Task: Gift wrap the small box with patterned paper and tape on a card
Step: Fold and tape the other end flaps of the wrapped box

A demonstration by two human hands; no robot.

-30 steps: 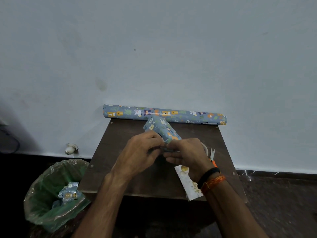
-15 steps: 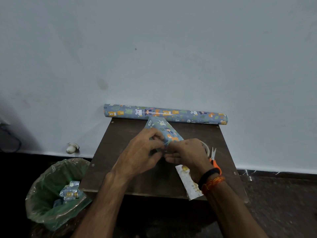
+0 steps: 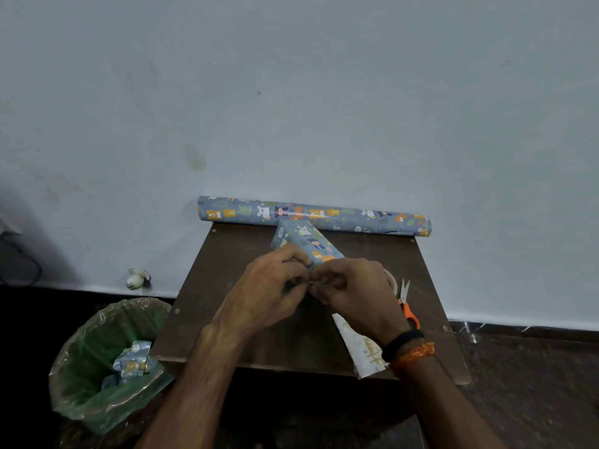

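Head view: hands still pinch the wrapped box, unmoved.

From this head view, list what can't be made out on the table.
- Near end of the wrapped box: covered by the left hand and right hand, so the fold state is hidden.
- What the fingertips pinch: too small and blurred to name.
- Tape roll: mostly behind the right hand.
- Card: part lies under the right wrist; its print is too small to read.
- Scissors: handle partly hidden by the wrist.
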